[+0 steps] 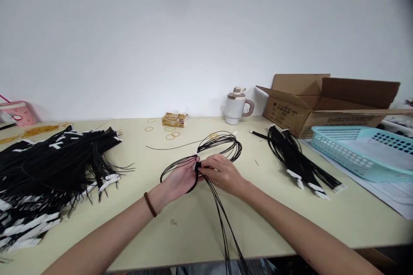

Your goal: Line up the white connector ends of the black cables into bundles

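A looped bundle of thin black cables (222, 142) lies between my hands over the middle of the table. My left hand (182, 176) is closed around the left side of the bundle, near a small white piece. With its fingers pinched, my right hand (224, 174) grips the bundle at a short black band close to the left fingertips. Several loose cable ends hang down from there past the table's front edge. One single strand stretches left across the tabletop. The exact fingertip contact is partly hidden.
A big pile of black cables with white connectors (64, 167) covers the left; more cables (297, 161) lie at right. Behind are rubber bands (170, 137), a small yellow box (174, 120), a mug (235, 107), a cardboard box (300, 111) and a turquoise basket (351, 161).
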`<state>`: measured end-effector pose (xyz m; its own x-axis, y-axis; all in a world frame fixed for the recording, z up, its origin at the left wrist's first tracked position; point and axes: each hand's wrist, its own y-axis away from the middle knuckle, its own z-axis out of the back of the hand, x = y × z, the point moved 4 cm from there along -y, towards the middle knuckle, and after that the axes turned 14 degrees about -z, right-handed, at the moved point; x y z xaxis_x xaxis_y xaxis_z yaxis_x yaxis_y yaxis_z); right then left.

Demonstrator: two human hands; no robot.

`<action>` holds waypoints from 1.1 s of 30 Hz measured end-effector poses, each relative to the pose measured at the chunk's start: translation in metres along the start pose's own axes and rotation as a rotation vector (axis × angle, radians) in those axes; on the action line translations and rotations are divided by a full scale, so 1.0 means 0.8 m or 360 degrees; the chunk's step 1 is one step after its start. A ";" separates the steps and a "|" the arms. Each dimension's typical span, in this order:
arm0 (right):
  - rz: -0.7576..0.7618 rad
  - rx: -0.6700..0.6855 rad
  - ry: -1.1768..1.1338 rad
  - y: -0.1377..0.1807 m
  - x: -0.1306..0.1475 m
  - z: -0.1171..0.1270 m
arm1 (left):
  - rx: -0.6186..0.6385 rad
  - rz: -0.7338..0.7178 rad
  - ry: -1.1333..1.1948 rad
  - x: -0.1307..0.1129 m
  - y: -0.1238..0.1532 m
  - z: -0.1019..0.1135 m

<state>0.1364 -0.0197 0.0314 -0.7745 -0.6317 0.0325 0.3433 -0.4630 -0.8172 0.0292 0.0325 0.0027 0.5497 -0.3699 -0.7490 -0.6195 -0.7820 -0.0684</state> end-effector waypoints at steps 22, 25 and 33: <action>-0.0852 -0.0304 -0.0795 -0.009 -0.006 0.041 | -0.0093 0.0019 -0.0060 -0.020 -0.001 0.002; -0.1082 -0.0400 -0.1059 -0.006 -0.013 0.039 | -0.0080 0.0006 -0.0110 -0.023 0.000 0.001; -0.1681 -0.0904 -0.1964 0.000 -0.070 0.052 | -0.0117 -0.0305 -0.0285 -0.026 0.001 0.009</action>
<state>0.2021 -0.0105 0.0533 0.4041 -0.4155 0.8149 -0.4336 -0.8714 -0.2293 0.0136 0.0430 0.0134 0.5409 -0.1224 -0.8321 -0.4679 -0.8659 -0.1768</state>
